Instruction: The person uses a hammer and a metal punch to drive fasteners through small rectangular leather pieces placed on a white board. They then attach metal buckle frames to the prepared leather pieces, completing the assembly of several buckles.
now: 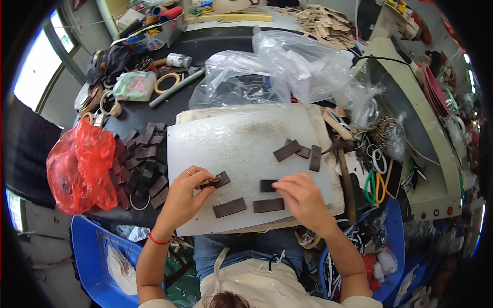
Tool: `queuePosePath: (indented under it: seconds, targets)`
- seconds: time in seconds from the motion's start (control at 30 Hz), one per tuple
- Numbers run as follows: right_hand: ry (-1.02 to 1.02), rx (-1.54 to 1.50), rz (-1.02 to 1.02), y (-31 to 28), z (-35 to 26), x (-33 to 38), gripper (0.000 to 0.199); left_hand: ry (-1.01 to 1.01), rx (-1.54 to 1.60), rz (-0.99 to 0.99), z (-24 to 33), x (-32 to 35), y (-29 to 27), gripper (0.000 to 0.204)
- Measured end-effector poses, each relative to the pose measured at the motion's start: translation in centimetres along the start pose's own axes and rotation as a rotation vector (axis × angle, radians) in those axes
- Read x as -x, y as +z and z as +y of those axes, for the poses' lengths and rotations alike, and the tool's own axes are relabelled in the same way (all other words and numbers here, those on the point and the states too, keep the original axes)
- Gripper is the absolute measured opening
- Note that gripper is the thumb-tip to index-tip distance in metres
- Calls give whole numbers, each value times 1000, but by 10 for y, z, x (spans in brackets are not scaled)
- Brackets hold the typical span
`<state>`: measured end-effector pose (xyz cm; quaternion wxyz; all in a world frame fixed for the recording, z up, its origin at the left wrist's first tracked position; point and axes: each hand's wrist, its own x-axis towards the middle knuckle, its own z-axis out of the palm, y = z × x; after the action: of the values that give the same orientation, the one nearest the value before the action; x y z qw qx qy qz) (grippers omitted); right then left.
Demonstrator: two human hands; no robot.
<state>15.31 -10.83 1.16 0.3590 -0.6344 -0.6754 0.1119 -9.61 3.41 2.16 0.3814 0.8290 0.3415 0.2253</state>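
My left hand point(188, 191) is closed in a pinch on a dark brown rectangular strip point(222, 179), over the left part of a white board point(205, 132). A second dark edge shows under its fingertips, partly hidden. My right hand point(304, 197) pinches the right end of a black rectangular strip point(267, 186). On the board near me lie two flat brown strips, one to the left point(229, 208) and a brown strip on the right point(267, 206), just beside my right hand. Three more brown strips point(286, 151) sit at the board's upper right, two of them overlapping.
Left of the board is a pile of brown and black strips point(146, 152) beside a red plastic bag point(82, 164). A hammer point(347, 177) lies along the right edge. Clear plastic bags point(292, 66) lie behind. Blue bins stand at left point(92, 256) and right point(395, 241).
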Motion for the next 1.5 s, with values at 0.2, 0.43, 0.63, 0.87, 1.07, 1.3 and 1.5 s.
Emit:
queuePosePath:
  seconds: [0.2,0.43,0.63,0.87,1.07,1.3,1.5]
  targets:
    - [-156,424,81,-20,36,-45,31,11,55,-82,0,-5,-2,27]
    - [55,32,-105,-3,15,-61,20,-102,17,182,5,3,-2,22]
    - [-213,68,-5,21,22,-68,18,-115,-61,261,4,9,-1,19]
    - [-35,425,113,-12,65,-46,23,10,-186,295,3,7,4,20]
    - [-299,18,10,31,33,-82,19,111,-166,151,44,-22,22,24]
    - [294,550,253,-24,38,-9,33,-16,-221,311,4,16,-1,34]
    - [96,291,200,-8,37,-39,27,-75,180,562,-6,19,-1,15]
